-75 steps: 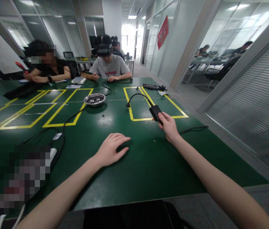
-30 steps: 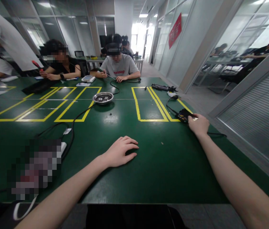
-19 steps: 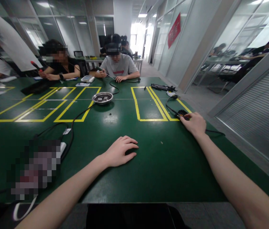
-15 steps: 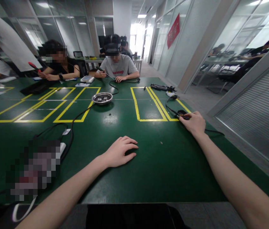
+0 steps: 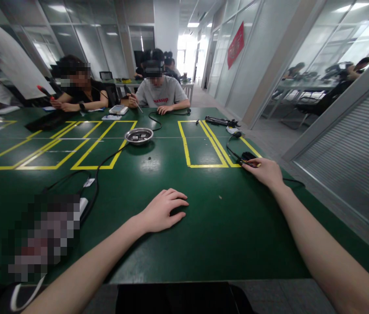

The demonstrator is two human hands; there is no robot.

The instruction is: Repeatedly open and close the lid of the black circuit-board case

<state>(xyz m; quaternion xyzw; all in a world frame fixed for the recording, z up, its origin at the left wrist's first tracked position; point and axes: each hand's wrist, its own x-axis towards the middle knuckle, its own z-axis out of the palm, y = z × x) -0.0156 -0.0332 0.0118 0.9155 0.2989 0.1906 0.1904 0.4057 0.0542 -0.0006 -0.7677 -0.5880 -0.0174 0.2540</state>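
My left hand (image 5: 167, 210) rests palm down on the green table (image 5: 217, 244), fingers spread with nothing in them. At the right edge of the table, my right hand (image 5: 265, 171) has its thumb and fingers closed around a small black part with coloured wires (image 5: 249, 158); its exact kind I cannot make out. A black cable (image 5: 231, 148) lies just beyond this part, and another black cable (image 5: 294, 181) runs out to the right behind my wrist. Some of the held part is hidden by my fingers.
A metal bowl (image 5: 139, 136) holds small metal pieces. A folded black tripod-like object (image 5: 220, 121) lies at the far right. Yellow tape (image 5: 207, 165) marks rectangles. A blurred-out object (image 5: 45, 237) with cables sits at left. Across the table, a person (image 5: 163, 93) holds a screwdriver (image 5: 134, 99).
My right fingers have shifted slightly on the black part, and a yellow bit now shows by them. My left hand stays put. The person opposite has moved the screwdriver left and tilted it more upright.
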